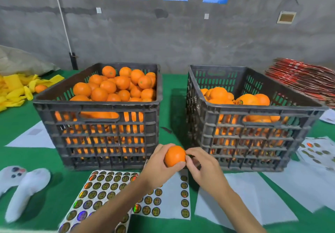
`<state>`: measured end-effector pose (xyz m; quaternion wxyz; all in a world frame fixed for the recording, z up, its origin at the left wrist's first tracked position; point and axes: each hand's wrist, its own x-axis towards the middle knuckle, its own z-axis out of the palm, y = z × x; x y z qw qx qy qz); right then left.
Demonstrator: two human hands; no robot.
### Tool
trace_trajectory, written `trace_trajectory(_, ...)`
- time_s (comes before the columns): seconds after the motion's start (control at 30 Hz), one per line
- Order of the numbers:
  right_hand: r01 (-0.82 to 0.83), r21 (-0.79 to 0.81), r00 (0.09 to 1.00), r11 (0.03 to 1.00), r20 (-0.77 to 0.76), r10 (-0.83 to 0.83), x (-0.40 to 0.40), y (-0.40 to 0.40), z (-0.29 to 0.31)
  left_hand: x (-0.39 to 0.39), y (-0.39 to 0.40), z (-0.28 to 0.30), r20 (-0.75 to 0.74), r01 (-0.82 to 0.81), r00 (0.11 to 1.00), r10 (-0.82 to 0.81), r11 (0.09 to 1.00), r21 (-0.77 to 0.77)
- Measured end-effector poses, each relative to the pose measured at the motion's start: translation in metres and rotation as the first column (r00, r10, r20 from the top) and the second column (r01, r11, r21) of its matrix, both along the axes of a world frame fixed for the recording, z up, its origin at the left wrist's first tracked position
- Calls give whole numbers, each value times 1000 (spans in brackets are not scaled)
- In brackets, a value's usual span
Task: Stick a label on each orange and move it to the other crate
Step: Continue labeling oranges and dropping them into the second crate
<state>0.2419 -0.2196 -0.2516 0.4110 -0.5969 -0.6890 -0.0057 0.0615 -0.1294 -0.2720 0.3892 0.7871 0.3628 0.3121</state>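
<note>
My left hand (155, 167) grips an orange (175, 156) in front of the gap between two dark plastic crates. The fingertips of my right hand (203, 167) touch the orange's right side; whether they hold a label is hidden. The left crate (97, 105) is heaped with oranges. The right crate (253, 109) holds fewer, and one shows a round label (240, 102). A sheet of round shiny labels (101, 191) lies under my left forearm, and a second sheet (170, 202) lies just right of it.
White gloves (23, 187) lie at the front left. Peeled backing sheets (257, 196) cover the green table (170, 95) at the right, with another label sheet (319, 151) further right. Yellow foam nets (16, 89) and a loose orange (40, 88) sit at the back left, red flat cartons (304, 76) at the back right.
</note>
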Motion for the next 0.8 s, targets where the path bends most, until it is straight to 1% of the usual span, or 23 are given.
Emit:
trace_trajectory(0.07,-3,-192,999,981,-52,-7,4,-5,-17,-4,-7,-17,-38,24,999,-26,998,-65)
trace_trajectory(0.1,-15,-260,999,966,-41,5,7,-8,-25,-5,-9,-22,-32,24,999,-27,995,-97)
trace_trajectory(0.17,-42,-342,999,939,7,47,10,-15,-38,-4,-8,-27,1,6,1000,-6,987,-160)
trace_trajectory(0.23,-70,-387,995,920,39,92,11,-17,-44,-4,-6,-30,25,3,1000,2,976,-219)
trace_trajectory(0.33,-71,-402,992,913,68,107,11,-15,-47,-8,-11,-31,7,13,1000,-11,973,-230)
trace_trajectory(0.5,-44,-385,998,922,21,56,11,-11,-52,-12,-15,-32,11,30,1000,-28,964,-264)
trace_trajectory(0.67,-34,-393,991,919,105,81,10,-8,-49,-10,-11,-37,-35,3,999,-14,956,-292)
trace_trajectory(0.73,-29,-371,996,928,71,60,10,-6,-50,-5,-7,-38,-60,-37,998,20,957,-289)
trace_trajectory(0.8,0,-339,1000,941,-21,-8,9,-1,-50,0,-3,-38,-87,-59,996,34,953,-296)
